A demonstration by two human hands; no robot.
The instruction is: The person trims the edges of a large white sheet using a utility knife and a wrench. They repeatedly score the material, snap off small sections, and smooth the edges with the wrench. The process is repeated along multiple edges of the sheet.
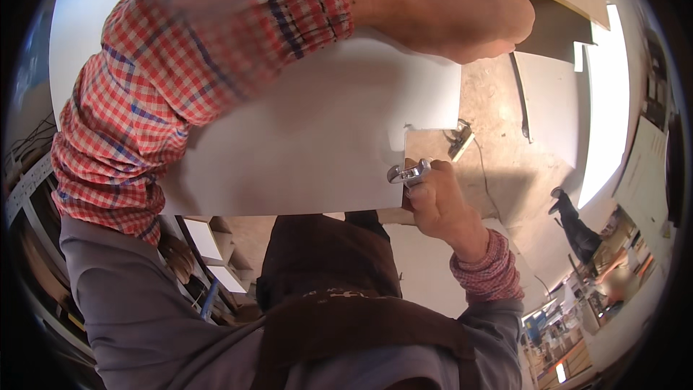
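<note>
My right hand point(438, 206) is closed around a claw hammer point(410, 172), its shiny metal head showing above the fist and its handle hidden. The hammer is beside the notched near-right corner of a large white panel point(303, 137). My left arm, in a red checked sleeve, reaches across the panel toward the far right. The left hand point(455, 11) is closed with its fingers curled down near the panel's far right part. Whatever those fingers hold, if anything, is hidden beneath the hand.
On the floor lie a small block with a cable point(460, 142) and a dark strip point(521, 101). Pale boards point(552, 105) are at right. A person in dark trousers point(577, 231) stands farther off, near cluttered shelving point(563, 325). White cabinet parts point(204, 238) are at lower left.
</note>
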